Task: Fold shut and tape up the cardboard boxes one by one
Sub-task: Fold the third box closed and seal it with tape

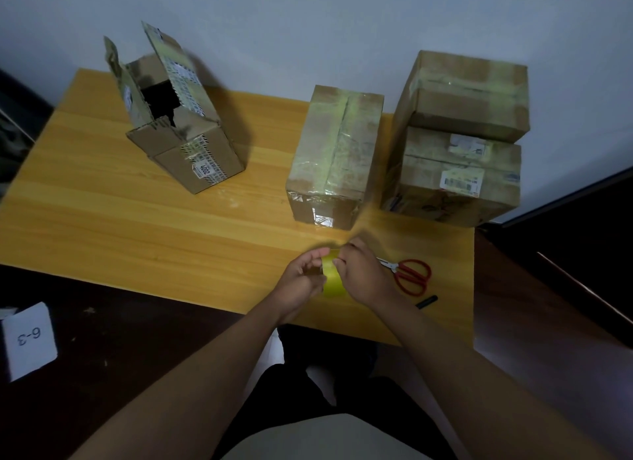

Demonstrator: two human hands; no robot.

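Brown cardboard boxes with shiny clear tape, the far-left open box (181, 124) also striped in black-and-white tape with white labels, stand on an orange-yellow wood-grain table (120, 220), alongside a yellow tape roll (331, 281), red-handled scissors (412, 276), a black pen (427, 302) and a white card (29, 341).

Table (137, 220): open box (185, 141) stood rear left; taped box (335, 158) centre; two stacked boxes (459, 141) rear right; scissors (409, 274) and pen (427, 302) front right.
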